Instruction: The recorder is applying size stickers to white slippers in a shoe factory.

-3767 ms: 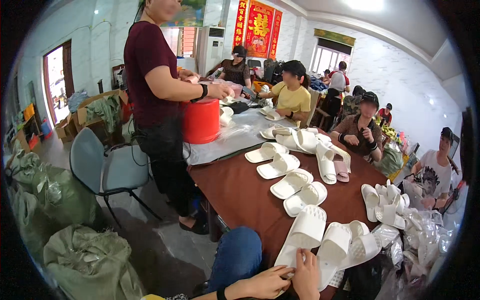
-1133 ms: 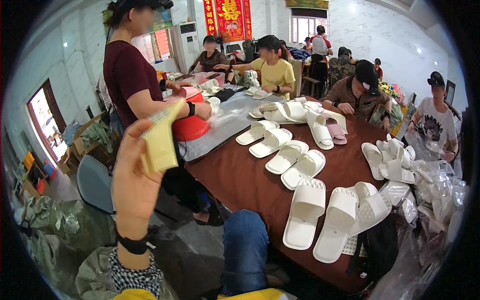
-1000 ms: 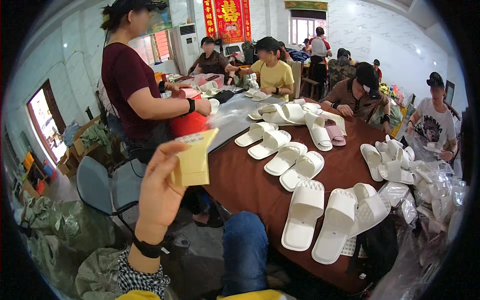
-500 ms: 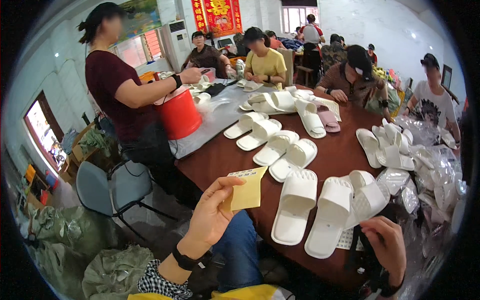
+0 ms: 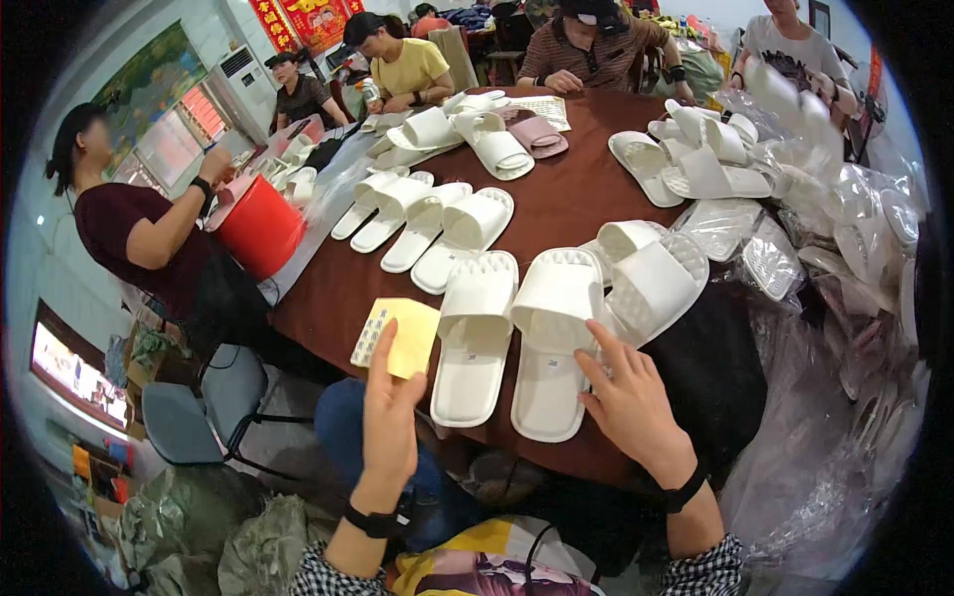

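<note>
Lower centre: the left hand [image 5: 394,429] extends its index finger across a yellow label sheet [image 5: 413,333], thumb apart; whether hidden fingers grip the sheet cannot be told. Right of centre, the right hand [image 5: 636,412] has its fingers loosely spread, grasping nothing, index fingertip at the side of a white slipper [image 5: 547,397]. A matching slipper [image 5: 464,382] lies just left, on the brown table [image 5: 586,199].

Checked cuffs [image 5: 336,574], black wristbands [image 5: 369,521]

A yellow sheet [image 5: 413,333] slants just left of two side-by-side white slippers [image 5: 557,303], soles down.
</note>
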Demonstrator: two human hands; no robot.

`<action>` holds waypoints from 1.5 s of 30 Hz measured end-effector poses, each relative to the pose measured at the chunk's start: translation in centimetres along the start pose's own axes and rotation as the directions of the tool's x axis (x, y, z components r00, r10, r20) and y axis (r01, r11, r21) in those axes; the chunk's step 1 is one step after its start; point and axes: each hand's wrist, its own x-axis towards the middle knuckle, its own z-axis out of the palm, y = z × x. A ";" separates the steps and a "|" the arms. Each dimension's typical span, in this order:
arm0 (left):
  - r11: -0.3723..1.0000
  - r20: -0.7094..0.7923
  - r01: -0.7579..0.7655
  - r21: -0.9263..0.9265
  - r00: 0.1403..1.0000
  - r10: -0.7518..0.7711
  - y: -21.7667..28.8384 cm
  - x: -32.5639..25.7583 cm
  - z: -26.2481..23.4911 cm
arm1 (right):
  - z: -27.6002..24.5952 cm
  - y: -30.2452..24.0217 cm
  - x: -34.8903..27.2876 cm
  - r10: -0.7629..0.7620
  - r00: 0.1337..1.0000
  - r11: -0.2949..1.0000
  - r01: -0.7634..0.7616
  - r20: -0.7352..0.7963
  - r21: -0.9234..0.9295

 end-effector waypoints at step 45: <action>0.578 0.301 -0.349 0.738 0.936 0.182 -7.9 -1.7 -1.4 | 0.7 1.1 6.5 0.239 0.963 0.971 -0.235 0.129 -0.040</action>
